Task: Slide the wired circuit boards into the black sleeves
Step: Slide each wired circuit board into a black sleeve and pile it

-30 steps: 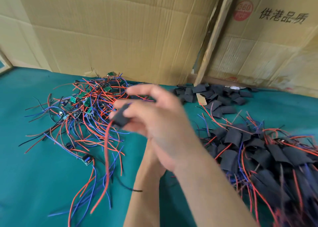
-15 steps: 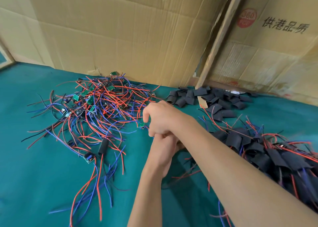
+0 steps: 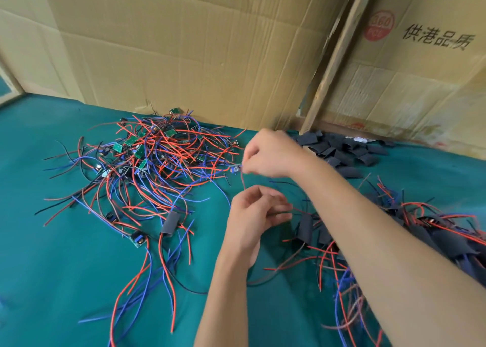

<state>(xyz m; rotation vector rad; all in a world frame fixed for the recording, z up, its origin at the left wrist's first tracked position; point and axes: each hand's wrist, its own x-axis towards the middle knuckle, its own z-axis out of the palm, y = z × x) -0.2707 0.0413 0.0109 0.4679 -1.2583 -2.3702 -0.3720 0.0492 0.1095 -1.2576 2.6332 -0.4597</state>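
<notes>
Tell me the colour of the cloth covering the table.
The cloth is teal green, plain with no pattern, seen in the head view.

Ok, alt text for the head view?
Right hand pinches a small wired board pulled from the tangled pile; left hand is loosely curled below it. Empty black sleeves lie behind on the green table.

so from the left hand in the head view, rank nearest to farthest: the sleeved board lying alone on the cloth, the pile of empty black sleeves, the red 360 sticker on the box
From the left hand:
1. Sleeved board, just to its left on the green cloth.
2. Pile of empty black sleeves, farther back and right, by the cardboard.
3. Red 360 sticker, high on the box at upper right.
</notes>
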